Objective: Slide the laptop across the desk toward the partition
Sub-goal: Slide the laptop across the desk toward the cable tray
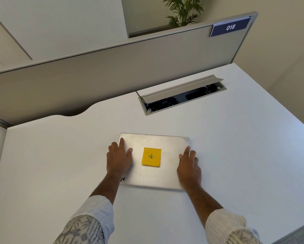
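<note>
Two hands press flat on a closed laptop [154, 161].
Left hand [118, 160] and right hand [189, 166] lie open, grip unclasped, palms bracing to push toward the partition [112, 71] beyond.

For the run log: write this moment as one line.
laptop closed, flat on desk | left hand, right hand flat on lid | open cable hatch ahead | partition not reached

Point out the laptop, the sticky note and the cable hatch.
laptop [167, 175]: head view, bare lid.
sticky note [151, 156]: head view, its middle.
cable hatch [181, 88]: head view, raised flap.
</note>
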A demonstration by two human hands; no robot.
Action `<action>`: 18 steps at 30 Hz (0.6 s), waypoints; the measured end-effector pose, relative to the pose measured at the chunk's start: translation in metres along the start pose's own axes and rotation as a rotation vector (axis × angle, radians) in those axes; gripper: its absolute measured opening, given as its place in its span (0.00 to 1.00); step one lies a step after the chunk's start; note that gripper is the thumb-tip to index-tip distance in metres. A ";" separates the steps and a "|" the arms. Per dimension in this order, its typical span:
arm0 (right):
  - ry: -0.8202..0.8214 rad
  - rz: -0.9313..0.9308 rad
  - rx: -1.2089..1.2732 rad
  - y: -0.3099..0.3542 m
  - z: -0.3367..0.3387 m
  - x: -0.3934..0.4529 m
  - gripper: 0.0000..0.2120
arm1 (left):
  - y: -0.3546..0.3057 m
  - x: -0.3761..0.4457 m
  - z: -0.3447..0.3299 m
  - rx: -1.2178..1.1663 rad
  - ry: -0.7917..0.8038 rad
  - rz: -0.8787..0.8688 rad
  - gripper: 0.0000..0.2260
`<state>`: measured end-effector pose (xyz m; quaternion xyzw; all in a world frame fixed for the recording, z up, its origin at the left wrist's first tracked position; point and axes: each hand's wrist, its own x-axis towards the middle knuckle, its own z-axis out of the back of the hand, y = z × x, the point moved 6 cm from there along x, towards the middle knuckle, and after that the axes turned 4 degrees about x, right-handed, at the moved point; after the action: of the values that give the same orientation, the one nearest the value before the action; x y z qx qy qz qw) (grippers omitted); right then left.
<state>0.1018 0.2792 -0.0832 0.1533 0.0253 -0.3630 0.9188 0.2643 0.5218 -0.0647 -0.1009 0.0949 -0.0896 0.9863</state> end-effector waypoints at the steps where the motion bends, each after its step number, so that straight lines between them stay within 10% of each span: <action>1: 0.001 -0.002 -0.003 0.000 0.000 0.000 0.26 | -0.001 0.000 0.000 0.003 0.000 0.004 0.27; 18: 0.018 0.000 -0.095 0.000 0.005 0.001 0.28 | 0.002 -0.007 -0.002 0.061 -0.018 0.017 0.32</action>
<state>0.1020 0.2774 -0.0783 0.1127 0.0506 -0.3599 0.9248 0.2577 0.5246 -0.0655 -0.0710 0.0841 -0.0833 0.9904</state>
